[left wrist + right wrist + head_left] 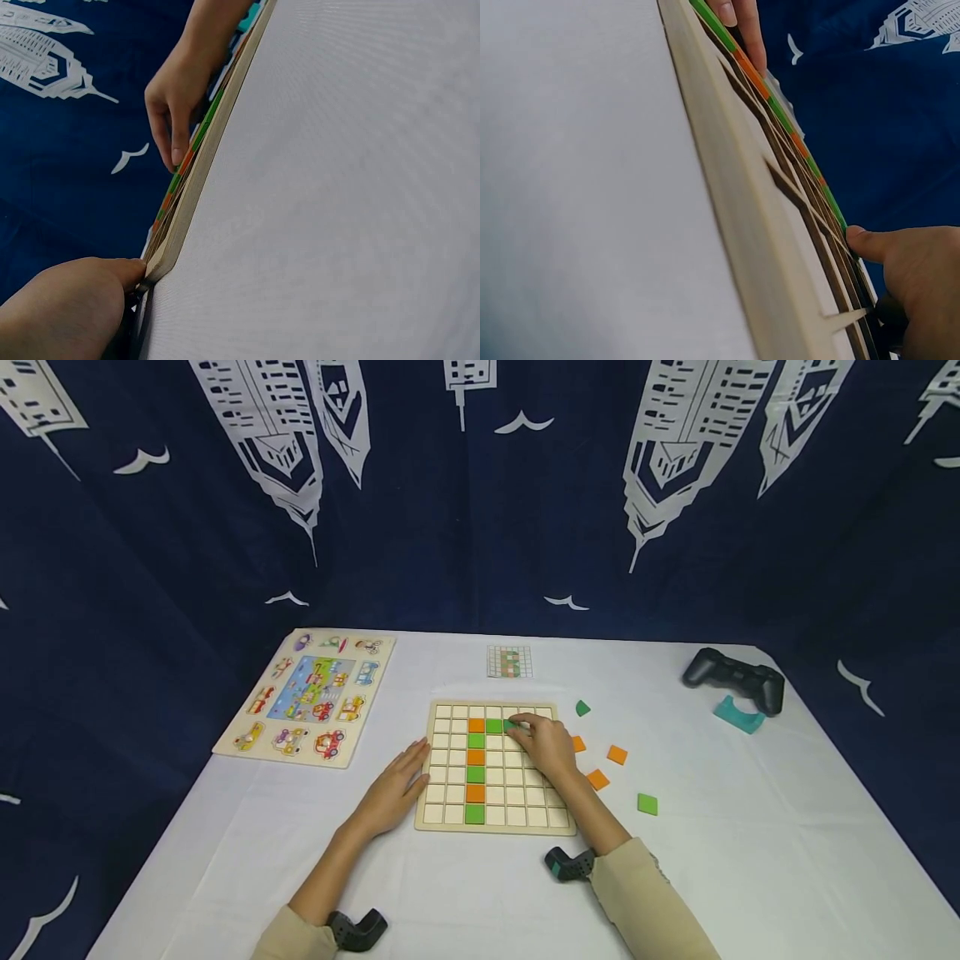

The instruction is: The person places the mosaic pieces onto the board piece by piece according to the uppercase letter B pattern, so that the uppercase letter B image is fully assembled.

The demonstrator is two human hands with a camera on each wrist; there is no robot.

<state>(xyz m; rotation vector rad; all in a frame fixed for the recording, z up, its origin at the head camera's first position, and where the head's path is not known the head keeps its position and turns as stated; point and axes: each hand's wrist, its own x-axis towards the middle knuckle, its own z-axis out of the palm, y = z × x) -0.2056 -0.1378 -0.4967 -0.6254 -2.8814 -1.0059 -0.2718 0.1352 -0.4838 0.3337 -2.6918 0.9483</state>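
Note:
A wooden grid board lies on the white table. One column of orange and green square tiles runs down it, with a further green tile beside the top one. My right hand reaches over the board's right side and pinches a small green piece between thumb and fingertips, at the cell right of that green tile; the fingers partly cover its outline. My left hand lies flat with extended fingers against the board's left edge. In the left wrist view, the left thumb touches the board's rim.
Right of the board lie orange tiles, a green diamond-like tile and a rounded green piece. Behind it is a pattern card. A picture puzzle sits left; a black game controller and teal piece sit far right.

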